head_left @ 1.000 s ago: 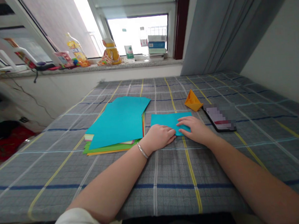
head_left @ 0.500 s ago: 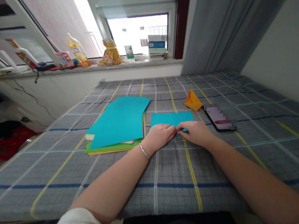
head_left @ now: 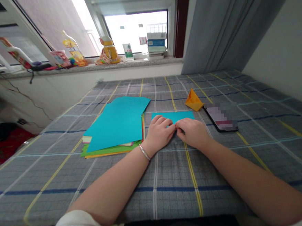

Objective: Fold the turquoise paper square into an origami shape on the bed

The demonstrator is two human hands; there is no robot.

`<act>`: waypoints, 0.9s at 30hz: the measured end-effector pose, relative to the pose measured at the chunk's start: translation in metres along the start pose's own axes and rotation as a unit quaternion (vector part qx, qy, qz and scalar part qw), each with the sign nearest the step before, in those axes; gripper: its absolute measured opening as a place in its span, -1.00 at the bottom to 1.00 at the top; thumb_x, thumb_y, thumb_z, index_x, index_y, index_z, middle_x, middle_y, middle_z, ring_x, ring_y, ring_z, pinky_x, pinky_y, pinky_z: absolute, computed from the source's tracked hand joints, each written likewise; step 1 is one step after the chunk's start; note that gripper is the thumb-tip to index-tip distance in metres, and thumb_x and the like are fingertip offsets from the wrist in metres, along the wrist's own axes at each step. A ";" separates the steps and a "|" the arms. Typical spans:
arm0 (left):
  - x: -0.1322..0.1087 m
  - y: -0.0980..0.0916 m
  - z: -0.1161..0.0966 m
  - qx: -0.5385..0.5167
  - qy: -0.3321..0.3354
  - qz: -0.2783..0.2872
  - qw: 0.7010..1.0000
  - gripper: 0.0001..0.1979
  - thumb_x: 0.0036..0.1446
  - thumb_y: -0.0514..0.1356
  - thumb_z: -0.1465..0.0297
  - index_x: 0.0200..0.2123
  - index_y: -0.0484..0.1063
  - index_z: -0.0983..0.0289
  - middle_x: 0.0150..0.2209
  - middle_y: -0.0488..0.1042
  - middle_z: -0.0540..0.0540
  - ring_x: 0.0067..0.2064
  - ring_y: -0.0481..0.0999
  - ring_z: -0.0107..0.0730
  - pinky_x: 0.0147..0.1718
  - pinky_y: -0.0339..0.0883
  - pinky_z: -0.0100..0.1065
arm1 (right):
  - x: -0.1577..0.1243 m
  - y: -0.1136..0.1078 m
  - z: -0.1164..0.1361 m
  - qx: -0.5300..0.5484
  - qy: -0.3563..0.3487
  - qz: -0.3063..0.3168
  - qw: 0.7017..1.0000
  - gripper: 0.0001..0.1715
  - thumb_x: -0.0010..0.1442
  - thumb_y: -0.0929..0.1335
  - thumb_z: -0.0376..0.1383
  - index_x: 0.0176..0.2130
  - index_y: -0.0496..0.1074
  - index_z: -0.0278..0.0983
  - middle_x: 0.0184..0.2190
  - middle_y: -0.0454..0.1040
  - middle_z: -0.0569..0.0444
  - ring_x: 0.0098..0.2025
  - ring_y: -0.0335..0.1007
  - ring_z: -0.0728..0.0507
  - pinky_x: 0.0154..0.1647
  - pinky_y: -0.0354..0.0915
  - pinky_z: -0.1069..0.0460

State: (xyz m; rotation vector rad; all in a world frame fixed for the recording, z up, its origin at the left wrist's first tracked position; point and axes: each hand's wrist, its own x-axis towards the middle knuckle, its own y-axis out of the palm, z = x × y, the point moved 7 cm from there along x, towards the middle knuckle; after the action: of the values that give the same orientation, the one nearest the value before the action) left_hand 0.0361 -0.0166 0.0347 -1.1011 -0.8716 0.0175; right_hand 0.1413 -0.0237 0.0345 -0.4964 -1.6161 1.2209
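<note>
A small sheet of blue paper (head_left: 172, 116) lies flat on the checked cloth, its far part showing beyond my hands and its near edge covered by them. My left hand (head_left: 161, 129), with a silver bangle at the wrist, has its fingers bent over the paper's near left part. Thumb and fingertips of my right hand (head_left: 192, 130) are pinched together at the near edge, right of the middle. The fingertips of both hands meet there, so the edge between them is hidden.
Left of my hands lies a stack of coloured paper (head_left: 115, 124), blue on top. A folded orange paper piece (head_left: 194, 100) stands at the back right, beside a phone (head_left: 221, 118). Bottles and boxes (head_left: 156, 42) line the windowsill behind the cloth-covered surface (head_left: 115, 187).
My right hand has shifted slightly left and its fingers have curled in more. The left fingers are bent higher over the paper. The whole view has moved a little.
</note>
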 end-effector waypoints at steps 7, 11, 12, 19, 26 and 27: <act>0.001 0.000 -0.004 0.011 0.014 0.021 1.000 -0.74 0.33 0.00 0.32 -0.28 0.48 0.19 -0.27 0.49 0.06 -0.23 0.34 -0.30 -0.15 0.17 -0.20 | 0.002 0.005 -0.001 -0.012 0.035 0.021 0.999 -0.88 0.14 0.25 -0.34 -0.41 0.36 -0.21 -0.43 0.52 0.06 -0.36 0.39 -0.13 -0.40 0.07 0.00; 0.000 -0.001 -0.002 -0.003 0.001 0.019 1.000 -0.74 0.33 0.01 0.31 -0.26 0.49 0.17 -0.26 0.49 0.05 -0.24 0.34 -0.31 -0.15 0.17 -0.21 | 0.002 0.004 -0.006 0.000 0.062 0.015 0.998 -0.87 0.15 0.25 -0.33 -0.39 0.38 -0.20 -0.43 0.53 0.08 -0.36 0.42 -0.12 -0.41 0.08 0.01; 0.000 -0.001 -0.001 -0.006 -0.003 0.019 1.000 -0.74 0.33 0.01 0.31 -0.26 0.49 0.18 -0.25 0.49 0.05 -0.24 0.35 -0.31 -0.15 0.17 -0.21 | 0.001 0.004 -0.008 0.007 0.068 0.014 0.998 -0.88 0.14 0.25 -0.33 -0.38 0.38 -0.20 -0.42 0.54 0.08 -0.36 0.43 -0.12 -0.41 0.09 0.01; -0.001 -0.001 0.003 -0.013 -0.013 0.022 1.000 -0.76 0.31 0.03 0.34 -0.32 0.48 0.19 -0.25 0.48 0.05 -0.22 0.35 -0.31 -0.14 0.16 -0.21 | -0.003 0.002 -0.021 0.026 0.086 0.002 0.996 -0.89 0.12 0.27 -0.32 -0.35 0.40 -0.19 -0.35 0.59 0.10 -0.31 0.48 -0.13 -0.41 0.16 0.02; -0.001 -0.001 0.013 -0.014 -0.041 0.010 0.999 -0.76 0.31 0.04 0.34 -0.35 0.46 0.20 -0.25 0.48 0.06 -0.23 0.36 -0.32 -0.11 0.15 -0.19 | -0.005 -0.010 -0.055 0.020 0.142 0.012 0.990 -0.90 0.07 0.31 -0.29 -0.35 0.43 -0.18 -0.31 0.61 0.12 -0.32 0.50 -0.15 -0.42 0.18 0.02; -0.002 0.000 0.015 -0.017 -0.045 0.011 0.999 -0.75 0.31 0.04 0.33 -0.35 0.46 0.20 -0.25 0.48 0.06 -0.23 0.37 -0.32 -0.11 0.16 -0.19 | -0.005 -0.012 -0.059 0.020 0.155 0.015 0.988 -0.90 0.06 0.32 -0.29 -0.35 0.44 -0.18 -0.30 0.61 0.13 -0.33 0.50 -0.15 -0.43 0.17 0.02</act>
State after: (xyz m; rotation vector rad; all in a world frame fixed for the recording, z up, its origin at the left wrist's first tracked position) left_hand 0.0258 -0.0062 0.0363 -1.1487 -0.9432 0.0701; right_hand 0.1984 -0.0053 0.0417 -0.6526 -1.3219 1.1334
